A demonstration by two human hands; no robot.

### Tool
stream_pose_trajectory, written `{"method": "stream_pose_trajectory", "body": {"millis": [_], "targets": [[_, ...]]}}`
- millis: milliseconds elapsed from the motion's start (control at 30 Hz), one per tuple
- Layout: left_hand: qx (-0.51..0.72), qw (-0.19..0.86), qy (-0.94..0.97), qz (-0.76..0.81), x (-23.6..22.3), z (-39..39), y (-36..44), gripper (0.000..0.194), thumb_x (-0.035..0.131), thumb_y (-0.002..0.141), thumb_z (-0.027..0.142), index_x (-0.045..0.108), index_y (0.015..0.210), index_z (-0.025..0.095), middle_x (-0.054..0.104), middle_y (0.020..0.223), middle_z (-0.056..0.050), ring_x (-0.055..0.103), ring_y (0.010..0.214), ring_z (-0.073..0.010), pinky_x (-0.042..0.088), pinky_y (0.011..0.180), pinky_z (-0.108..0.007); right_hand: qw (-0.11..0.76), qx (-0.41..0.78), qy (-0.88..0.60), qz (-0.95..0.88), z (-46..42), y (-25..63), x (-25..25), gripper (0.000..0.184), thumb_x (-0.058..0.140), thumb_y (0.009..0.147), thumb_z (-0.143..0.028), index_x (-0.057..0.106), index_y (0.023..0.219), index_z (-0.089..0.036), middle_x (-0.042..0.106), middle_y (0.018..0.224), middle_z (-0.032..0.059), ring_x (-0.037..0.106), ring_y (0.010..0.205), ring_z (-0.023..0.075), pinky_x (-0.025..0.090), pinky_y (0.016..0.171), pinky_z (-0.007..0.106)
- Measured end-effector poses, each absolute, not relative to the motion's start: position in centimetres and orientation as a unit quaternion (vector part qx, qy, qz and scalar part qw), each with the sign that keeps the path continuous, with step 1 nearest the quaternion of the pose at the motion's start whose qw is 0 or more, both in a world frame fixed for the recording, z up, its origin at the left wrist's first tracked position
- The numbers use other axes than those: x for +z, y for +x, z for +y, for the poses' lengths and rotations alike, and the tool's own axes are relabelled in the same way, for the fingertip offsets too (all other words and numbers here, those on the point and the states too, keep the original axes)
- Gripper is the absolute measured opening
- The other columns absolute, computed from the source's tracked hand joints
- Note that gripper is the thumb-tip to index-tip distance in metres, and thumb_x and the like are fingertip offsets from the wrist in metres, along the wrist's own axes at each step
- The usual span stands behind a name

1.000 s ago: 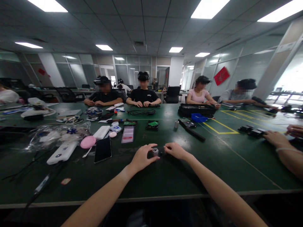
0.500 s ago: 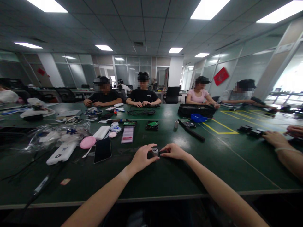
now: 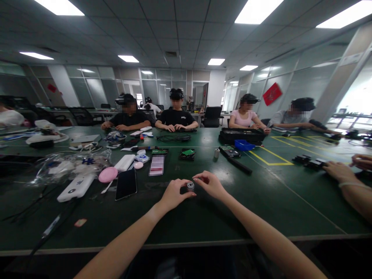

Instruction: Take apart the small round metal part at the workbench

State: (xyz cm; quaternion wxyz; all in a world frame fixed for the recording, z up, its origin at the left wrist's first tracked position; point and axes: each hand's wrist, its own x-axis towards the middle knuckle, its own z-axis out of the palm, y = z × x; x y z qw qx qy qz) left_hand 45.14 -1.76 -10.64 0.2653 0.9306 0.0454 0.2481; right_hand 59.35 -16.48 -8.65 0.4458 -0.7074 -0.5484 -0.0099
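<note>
A small silvery metal cylinder point(image 3: 190, 186), its round top showing dark holes, stands upright on the green table. My left hand point(image 3: 173, 192) grips it from the left, thumb in front and fingers behind. Just right of it and slightly above, my right hand point(image 3: 209, 183) is closed in a pinch with its fingertips close to the cylinder's top. Whatever lies between those fingertips is too small to make out. A similar metal cylinder point(image 3: 216, 153) stands farther back, beside a hard drive point(image 3: 230, 151) and a black bar point(image 3: 240, 166).
On the left lie a black phone point(image 3: 126, 184), a pink disc point(image 3: 107, 175), a white device point(image 3: 76, 187) and plastic bags point(image 3: 84, 161). A green circuit board point(image 3: 187, 153) lies ahead. Other people sit around the table; a co-worker's hand point(image 3: 338, 170) rests at right.
My right hand has risen a little and moved left, its fingertips going from beside the cylinder to near its top. The left hand keeps its grip.
</note>
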Motion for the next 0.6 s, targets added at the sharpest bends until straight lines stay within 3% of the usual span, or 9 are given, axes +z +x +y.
{"method": "stream_pose_trajectory", "body": {"millis": [333,600], "targets": [[0.260,0.224,0.937,0.067,-10.5,-1.8,45.1,0.040,0.070,0.069,0.058,0.065,0.085,0.022,0.066,0.082,0.001,0.058,0.082,-0.0204,0.035,0.080,-0.035,0.418,0.006,-0.693,-0.587,-16.6,57.9,-8.3,0.020,0.057,0.087,-0.032,0.071,0.098,-0.021,0.054,0.074,0.0011,0.050,0.062,0.0119,0.038,0.056,0.024],[0.261,0.227,0.936,0.068,-10.3,-1.7,45.1,0.039,0.069,0.069,0.059,0.064,0.080,0.022,0.067,0.079,0.002,0.059,0.080,-0.0191,0.033,0.081,-0.036,0.408,-0.005,-0.710,-0.574,-16.4,57.7,-8.6,0.021,0.056,0.088,-0.033,0.070,0.100,-0.022,0.059,0.077,0.0021,0.050,0.061,0.0113,0.038,0.056,0.023]]}}
